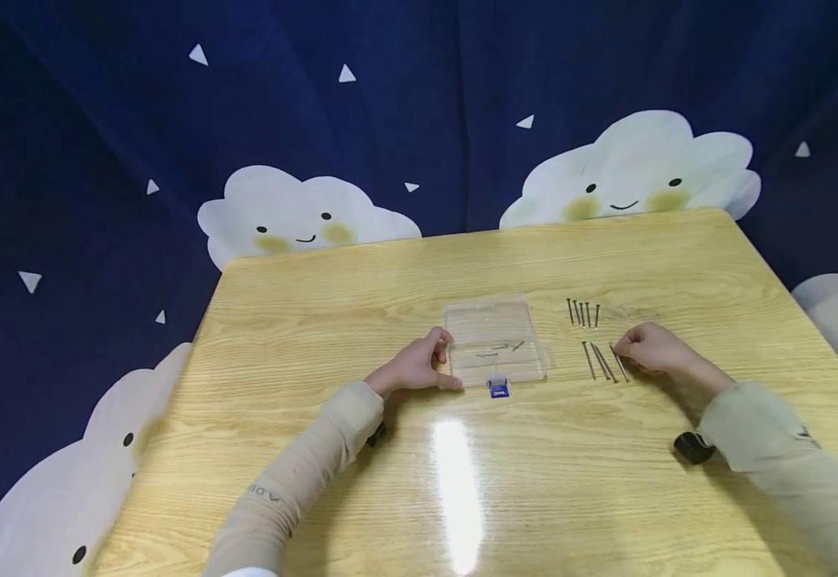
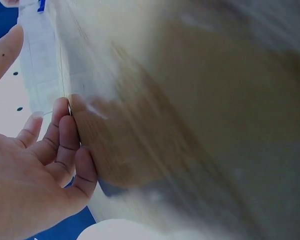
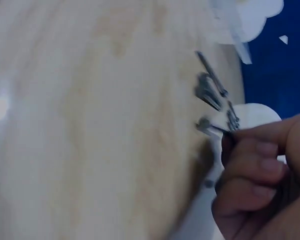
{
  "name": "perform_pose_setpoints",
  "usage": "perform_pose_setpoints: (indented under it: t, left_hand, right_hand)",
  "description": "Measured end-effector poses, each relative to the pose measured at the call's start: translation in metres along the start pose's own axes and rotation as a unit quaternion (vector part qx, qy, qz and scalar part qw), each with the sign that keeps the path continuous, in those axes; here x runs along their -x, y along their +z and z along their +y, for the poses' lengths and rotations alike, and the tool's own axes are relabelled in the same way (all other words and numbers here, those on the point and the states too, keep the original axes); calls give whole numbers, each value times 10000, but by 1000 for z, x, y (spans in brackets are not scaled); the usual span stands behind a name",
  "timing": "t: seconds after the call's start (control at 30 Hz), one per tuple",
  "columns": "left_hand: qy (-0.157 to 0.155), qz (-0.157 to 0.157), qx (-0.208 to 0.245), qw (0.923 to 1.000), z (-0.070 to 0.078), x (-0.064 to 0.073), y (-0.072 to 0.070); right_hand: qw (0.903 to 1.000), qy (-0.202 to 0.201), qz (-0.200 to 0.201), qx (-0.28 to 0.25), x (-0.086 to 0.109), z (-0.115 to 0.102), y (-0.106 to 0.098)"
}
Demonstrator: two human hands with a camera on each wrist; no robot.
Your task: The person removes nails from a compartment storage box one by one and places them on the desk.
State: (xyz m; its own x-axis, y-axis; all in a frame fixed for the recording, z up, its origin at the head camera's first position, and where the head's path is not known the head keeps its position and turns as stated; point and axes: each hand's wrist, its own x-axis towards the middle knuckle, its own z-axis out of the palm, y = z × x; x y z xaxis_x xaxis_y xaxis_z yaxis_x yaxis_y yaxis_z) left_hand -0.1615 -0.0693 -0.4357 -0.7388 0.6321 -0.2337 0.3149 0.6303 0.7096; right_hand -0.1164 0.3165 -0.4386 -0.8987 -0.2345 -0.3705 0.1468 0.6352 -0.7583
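A clear plastic box (image 1: pixel 494 361) lies on the table with its lid (image 1: pixel 487 320) folded back and a few short metal pieces (image 1: pixel 509 347) inside. My left hand (image 1: pixel 422 362) holds the box's left end, thumb at the near corner and fingers at the far side. In the left wrist view the fingers (image 2: pixel 65 142) touch the tabletop beside it. My right hand (image 1: pixel 653 349) pinches one thin metal nail (image 1: pixel 619 365) between thumb and forefinger. Several long nails (image 1: pixel 602 362) lie just left of it. In the right wrist view the nails (image 3: pixel 207 90) are blurred.
Behind the long nails, a row of several shorter nails (image 1: pixel 582 313) lies on the wooden table (image 1: pixel 332 304). A blue latch (image 1: pixel 497 387) sticks out from the box's front. Dark blue cloth (image 1: pixel 455 120) with clouds hangs behind the table.
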Motion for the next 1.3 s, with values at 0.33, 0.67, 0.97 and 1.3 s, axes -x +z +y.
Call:
perform_pose_setpoints:
  t: [0.33, 0.67, 0.97, 1.3]
  left_hand:
    - [272, 67, -726, 9970, 0, 3, -1]
    - [338, 204, -958, 9946, -1, 8, 0]
    - [437, 250, -972, 9940, 1, 8, 1]
    - [271, 219, -920, 9951, 2, 7, -2]
  right_hand:
    - [9625, -959, 1872, 1713, 2, -28, 12]
    - [9372, -2691, 1591, 1546, -31, -59, 42]
    - [9334, -2949, 1087, 1733, -48, -71, 54]
    - [8647, -4148, 127, 2829, -77, -86, 58]
